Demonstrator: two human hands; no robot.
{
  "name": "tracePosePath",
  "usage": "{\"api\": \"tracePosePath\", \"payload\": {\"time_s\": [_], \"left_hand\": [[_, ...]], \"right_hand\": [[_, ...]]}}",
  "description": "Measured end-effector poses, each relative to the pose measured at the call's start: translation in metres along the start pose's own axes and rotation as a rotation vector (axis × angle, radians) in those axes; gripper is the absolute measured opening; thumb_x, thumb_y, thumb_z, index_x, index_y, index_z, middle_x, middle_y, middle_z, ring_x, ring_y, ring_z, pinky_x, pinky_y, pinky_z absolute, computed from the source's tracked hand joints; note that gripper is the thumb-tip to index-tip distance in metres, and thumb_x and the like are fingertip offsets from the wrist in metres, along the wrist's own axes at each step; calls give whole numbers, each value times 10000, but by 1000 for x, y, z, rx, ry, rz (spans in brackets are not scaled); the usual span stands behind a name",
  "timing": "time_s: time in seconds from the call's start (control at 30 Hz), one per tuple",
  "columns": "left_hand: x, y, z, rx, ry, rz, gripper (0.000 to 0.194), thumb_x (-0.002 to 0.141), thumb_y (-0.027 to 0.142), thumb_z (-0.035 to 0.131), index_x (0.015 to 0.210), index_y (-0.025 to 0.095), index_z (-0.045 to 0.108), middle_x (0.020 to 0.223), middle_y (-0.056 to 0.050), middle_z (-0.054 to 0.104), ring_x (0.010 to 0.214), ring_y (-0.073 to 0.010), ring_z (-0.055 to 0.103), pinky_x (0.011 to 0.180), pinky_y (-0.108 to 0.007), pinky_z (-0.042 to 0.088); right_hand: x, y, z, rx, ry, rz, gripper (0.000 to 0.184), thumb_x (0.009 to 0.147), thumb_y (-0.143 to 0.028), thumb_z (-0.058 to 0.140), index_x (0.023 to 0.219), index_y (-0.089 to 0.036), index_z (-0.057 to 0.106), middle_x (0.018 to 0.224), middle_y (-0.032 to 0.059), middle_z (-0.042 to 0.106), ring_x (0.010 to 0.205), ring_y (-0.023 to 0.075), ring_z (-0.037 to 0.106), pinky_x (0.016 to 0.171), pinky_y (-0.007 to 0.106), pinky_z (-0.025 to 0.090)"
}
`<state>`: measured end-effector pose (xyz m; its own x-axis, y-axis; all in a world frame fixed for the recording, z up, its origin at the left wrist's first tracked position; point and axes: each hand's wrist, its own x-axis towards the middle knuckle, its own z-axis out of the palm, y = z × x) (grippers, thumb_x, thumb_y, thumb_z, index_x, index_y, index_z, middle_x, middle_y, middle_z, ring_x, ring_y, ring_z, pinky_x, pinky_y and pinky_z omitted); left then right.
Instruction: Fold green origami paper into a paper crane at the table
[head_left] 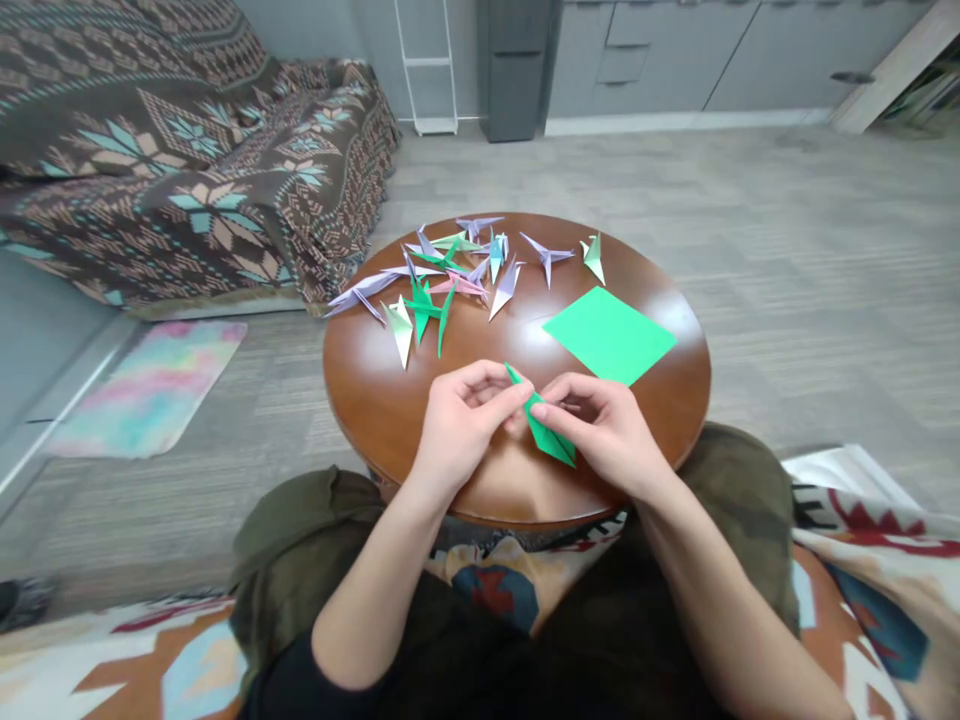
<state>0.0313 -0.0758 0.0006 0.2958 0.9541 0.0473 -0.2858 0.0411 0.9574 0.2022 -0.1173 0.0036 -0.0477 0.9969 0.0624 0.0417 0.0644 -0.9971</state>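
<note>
Far off to the left of the grip, a sofa (217,200) is seen, draped in a patterned cover; nearer, on the round wooden table (375,390), a cluster of folded paper figures (424,310) is spread beyond the left hand, in green, purple, pink and pale shades. And here is the left hand (459,420): thumb and forefinger closed, the folded green paper (551,445) pinched towards its upper, pointed end. Between the two hands that paper is held, slanted down to the right, its wider lower end left free below the fingertips. Next to no weight is to be expected of it; it should be springy where layered, easily creased, its tip readily blunted, so it is best taken lightly by its edges and folds. Over to the right hand (611,430) now: closed on the paper too, thumb laid on the near face, close beside the left thumb, the other fingers curled behind and partly hidden. How hard it is pressed cannot be told. Just beyond the right hand, a flat green sheet (611,335) is laid out, apparently touched by neither.
</note>
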Motion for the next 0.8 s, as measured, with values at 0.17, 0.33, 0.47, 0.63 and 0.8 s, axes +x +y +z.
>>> {"api": "tracePosePath", "payload": {"time_s": [0.17,0.33,0.47,0.63,0.8], "left_hand": [[1,-2,-3,5,45,14,159,788,305,888,777,180,791,680,-7,725,579,-113,631,575,-235,556],[2,-4,-4,18,54,22,157,813,331,865,813,182,814,719,-16,745,607,-118,656,634,-247,590],[2,-2,-1,72,36,22,197,811,364,874,817,178,810,710,-20,748,603,-128,668,631,-256,611],[1,-4,1,47,51,12,200,788,345,894,802,171,796,646,-4,724,559,-118,651,592,-239,597],[2,-7,-1,13,124,28,158,780,295,894,776,172,796,679,-6,744,568,-107,655,616,-230,595]], "right_hand": [[-2,-1,2,-7,-1,-21,310,836,-443,867,727,-196,715,714,12,697,681,162,604,646,289,486],[-2,-3,1,-2,9,9,319,794,-447,895,717,-192,720,700,7,692,649,152,592,611,275,474],[0,-1,2,4,45,15,321,814,-499,867,790,-198,757,727,13,716,644,154,601,601,273,487],[-1,2,4,-29,70,-48,260,886,-425,801,782,-191,750,738,18,726,662,154,618,622,273,498],[-3,0,6,-47,60,-75,236,918,-365,769,763,-193,725,735,17,721,682,162,641,661,291,517]]}}
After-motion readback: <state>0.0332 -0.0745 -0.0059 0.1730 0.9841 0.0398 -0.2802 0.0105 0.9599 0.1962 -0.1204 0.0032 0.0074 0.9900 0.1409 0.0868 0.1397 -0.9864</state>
